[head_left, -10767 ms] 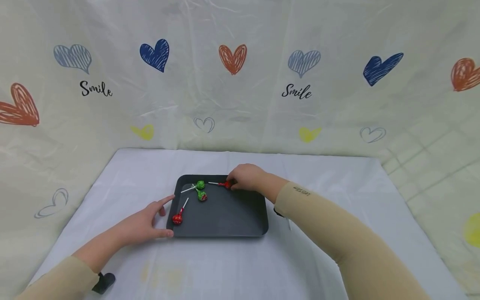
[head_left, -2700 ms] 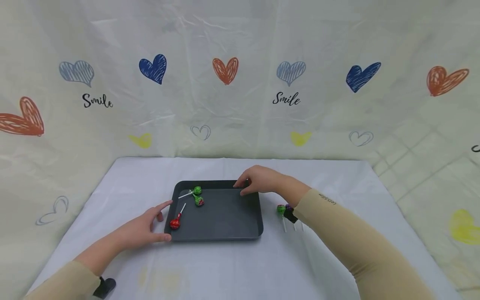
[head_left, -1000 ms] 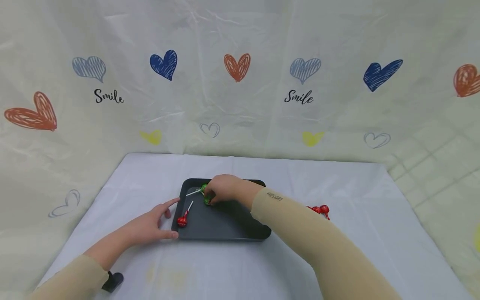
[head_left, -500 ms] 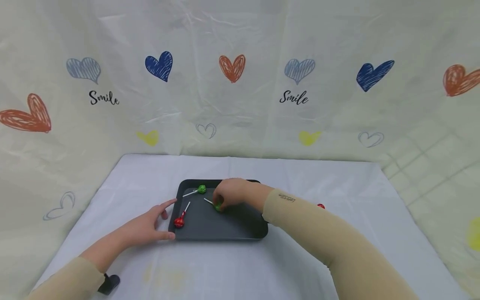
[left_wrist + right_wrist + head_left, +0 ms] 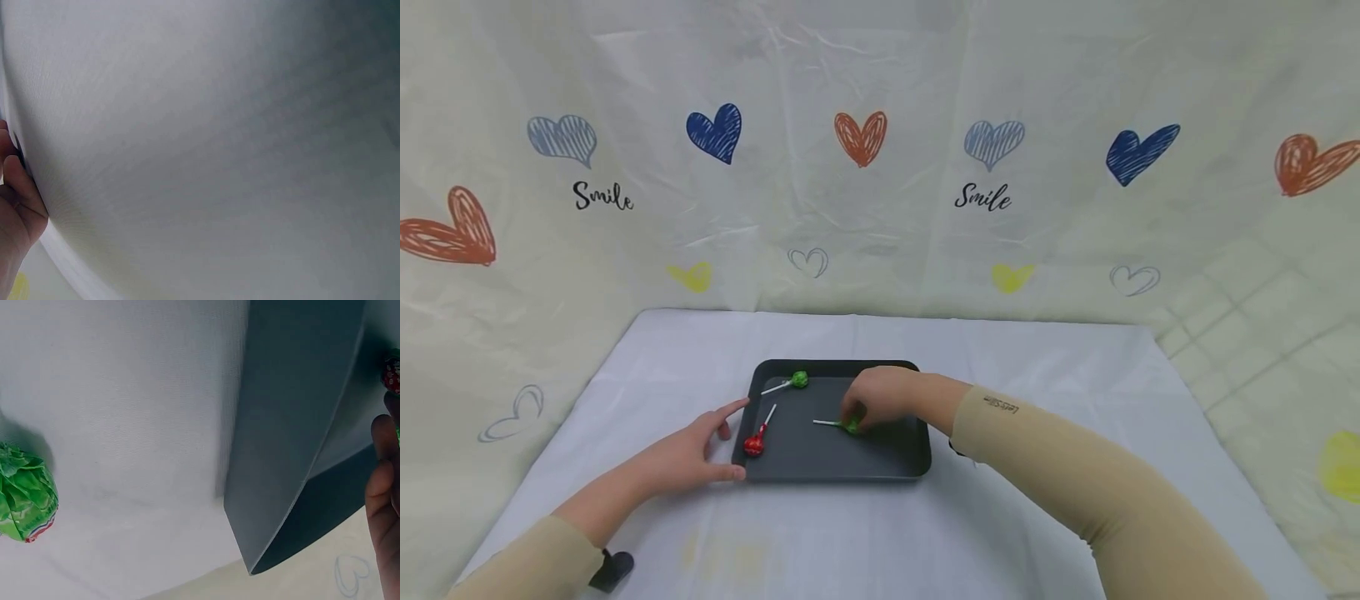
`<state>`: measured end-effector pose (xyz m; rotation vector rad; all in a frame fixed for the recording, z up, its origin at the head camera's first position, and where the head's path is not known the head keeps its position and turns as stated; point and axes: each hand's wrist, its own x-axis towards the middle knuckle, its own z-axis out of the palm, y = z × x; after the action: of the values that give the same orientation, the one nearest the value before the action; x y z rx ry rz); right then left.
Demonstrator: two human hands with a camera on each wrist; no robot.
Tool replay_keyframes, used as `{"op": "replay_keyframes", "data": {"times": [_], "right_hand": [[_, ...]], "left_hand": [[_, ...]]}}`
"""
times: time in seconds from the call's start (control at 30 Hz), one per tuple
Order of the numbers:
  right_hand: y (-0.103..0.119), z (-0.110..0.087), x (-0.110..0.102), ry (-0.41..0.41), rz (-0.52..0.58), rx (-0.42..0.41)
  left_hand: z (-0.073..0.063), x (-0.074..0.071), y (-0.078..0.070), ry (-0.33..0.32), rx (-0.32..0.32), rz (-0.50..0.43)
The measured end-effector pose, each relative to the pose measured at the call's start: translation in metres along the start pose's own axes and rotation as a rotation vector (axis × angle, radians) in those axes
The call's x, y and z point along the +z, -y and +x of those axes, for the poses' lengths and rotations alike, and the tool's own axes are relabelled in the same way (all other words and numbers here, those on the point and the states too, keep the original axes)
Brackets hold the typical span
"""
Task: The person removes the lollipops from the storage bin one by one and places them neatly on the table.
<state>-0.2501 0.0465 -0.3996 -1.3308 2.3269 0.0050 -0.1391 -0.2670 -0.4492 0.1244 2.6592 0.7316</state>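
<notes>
My right hand [image 5: 880,396] pinches the head of a green-wrapped lollipop [image 5: 852,426] low over the middle of the dark grey tray [image 5: 820,479]; its white stick points left. My left hand [image 5: 688,446] has fingers and thumb spread, their tips touching the tray's left rim. Another green lollipop [image 5: 800,380] lies at the tray's back left, and a red one [image 5: 754,445] at the front left with its stick pointing back. Part of the left hand [image 5: 19,206] shows at the edge of the left wrist view. In the right wrist view, my right fingers [image 5: 381,481] are inside the tray wall.
A green-wrapped lollipop [image 5: 25,494] lies on the white cloth outside the tray, in the right wrist view. In the head view my right sleeve [image 5: 1037,442] covers the cloth right of the tray. A patterned sheet [image 5: 880,217] hangs behind the table.
The red lollipop at the tray's back has gone from the tray. Since then my right hand has taken the nearer green lollipop and drawn it rightward and forward, away from the other green one.
</notes>
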Motion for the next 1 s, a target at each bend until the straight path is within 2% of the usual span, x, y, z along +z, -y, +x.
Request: {"op": "replay_keyframes", "data": {"times": [0.17, 0.47, 0.73, 1.0], "right_hand": [[-0.002, -0.006, 0.000, -0.045, 0.030, -0.008], [-0.006, -0.014, -0.004, -0.092, 0.096, 0.056], [-0.008, -0.009, 0.001, -0.074, 0.066, 0.110], [-0.004, -0.005, 0.002, -0.053, 0.033, 0.104]], "left_hand": [[-0.001, 0.000, 0.001, 0.004, 0.003, -0.007], [0.001, 0.000, 0.002, -0.001, 0.006, 0.011], [0.000, 0.000, 0.001, 0.005, -0.003, 0.001], [0.003, 0.002, 0.006, 0.001, 0.023, 0.002]]}}
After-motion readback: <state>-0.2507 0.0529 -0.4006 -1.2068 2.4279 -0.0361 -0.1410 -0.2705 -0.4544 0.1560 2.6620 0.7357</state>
